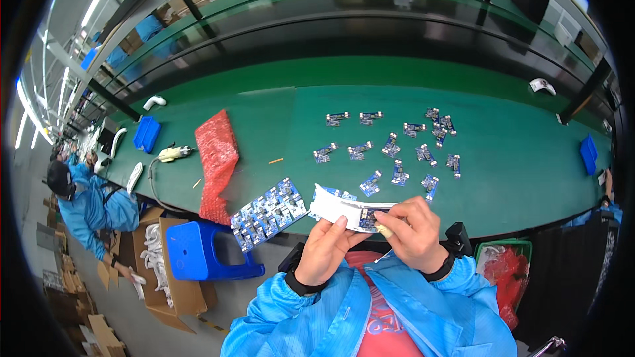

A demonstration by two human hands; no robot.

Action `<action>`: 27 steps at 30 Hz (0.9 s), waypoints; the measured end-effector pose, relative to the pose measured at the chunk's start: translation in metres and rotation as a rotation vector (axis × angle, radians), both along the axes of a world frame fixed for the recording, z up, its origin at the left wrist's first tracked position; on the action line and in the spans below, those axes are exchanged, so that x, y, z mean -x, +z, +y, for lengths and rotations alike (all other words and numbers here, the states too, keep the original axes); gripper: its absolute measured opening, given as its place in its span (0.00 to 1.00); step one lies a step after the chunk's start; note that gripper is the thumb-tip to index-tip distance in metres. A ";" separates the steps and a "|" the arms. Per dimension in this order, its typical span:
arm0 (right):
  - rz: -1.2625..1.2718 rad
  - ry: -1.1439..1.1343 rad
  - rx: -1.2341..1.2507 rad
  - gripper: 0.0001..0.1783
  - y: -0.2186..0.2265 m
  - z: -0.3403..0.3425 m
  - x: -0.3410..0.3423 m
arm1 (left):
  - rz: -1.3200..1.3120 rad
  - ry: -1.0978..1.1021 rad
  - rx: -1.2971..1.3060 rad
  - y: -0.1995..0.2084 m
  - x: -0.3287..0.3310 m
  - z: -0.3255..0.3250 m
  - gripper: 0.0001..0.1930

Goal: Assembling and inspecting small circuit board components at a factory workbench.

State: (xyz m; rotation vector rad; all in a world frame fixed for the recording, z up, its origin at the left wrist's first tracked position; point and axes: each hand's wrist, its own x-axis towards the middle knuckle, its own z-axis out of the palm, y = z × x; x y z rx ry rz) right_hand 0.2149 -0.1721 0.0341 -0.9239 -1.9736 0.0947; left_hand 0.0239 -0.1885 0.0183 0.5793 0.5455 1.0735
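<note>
Over the table's near edge, my left hand (325, 246) is closed on a white plastic housing (336, 207), gripping its near side between thumb and fingers. A small dark-blue circuit board (368, 217) sits in the right part of that housing. My right hand (415, 233) reaches in from the right with its fingers pinched at the board. Between them is a small pale-yellow piece (383, 230), whose kind I cannot make out. Just behind the housing lies a blue board piece (345, 194), partly covered. Several loose blue circuit boards (399, 173) are spread out beyond my hands.
A panel of joined blue boards (270, 215) overhangs the near edge, beside red bubble wrap (217, 165). Farther left are a corded yellowish tool (174, 153) and a blue bin (147, 133). A blue stool (202, 251) stands below. A person in blue (92, 198) works at left.
</note>
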 end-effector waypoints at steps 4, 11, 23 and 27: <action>-0.044 -0.056 -0.019 0.23 -0.002 0.002 0.008 | -0.011 -0.037 0.050 -0.009 -0.002 0.006 0.18; -0.065 -0.086 0.033 0.19 -0.011 0.008 0.021 | -0.061 -0.072 0.068 -0.016 0.002 0.019 0.17; -0.072 -0.042 0.049 0.20 -0.018 0.021 0.025 | 0.004 -0.095 0.081 -0.021 0.008 0.029 0.18; -0.085 -0.042 0.070 0.20 -0.018 0.018 0.024 | 0.044 -0.088 0.081 -0.023 0.006 0.027 0.17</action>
